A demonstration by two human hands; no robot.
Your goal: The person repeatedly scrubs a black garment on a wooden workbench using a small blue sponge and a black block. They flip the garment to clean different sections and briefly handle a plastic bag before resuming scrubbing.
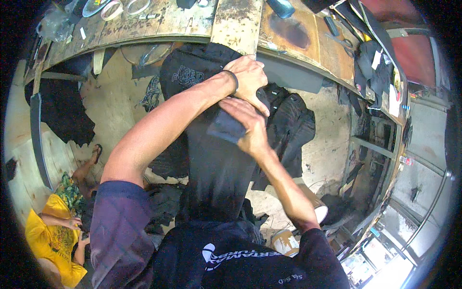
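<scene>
A black garment point(216, 164) with outlined lettering is drawn over a narrow wooden board point(236, 29) that juts from the bench toward me. My left hand point(248, 79), a dark band at its wrist, is closed over the garment near the board, its thumb pointing down; what its curled fingers grip is hidden. Just below it my right hand point(246, 119) lies flat on the cloth, fingers stretched out together and tips tucked beneath the left wrist. Beside the right palm is a smooth, dark, bluish flat piece point(226, 128) on the garment; I cannot tell what it is.
More black garments point(291, 125) hang right of the board. Tape rolls point(112, 9) lie on the worn bench point(163, 24), and scissors point(347, 47) at its right. A person in yellow point(55, 241) sits at lower left. A tub point(285, 242) stands near my right elbow.
</scene>
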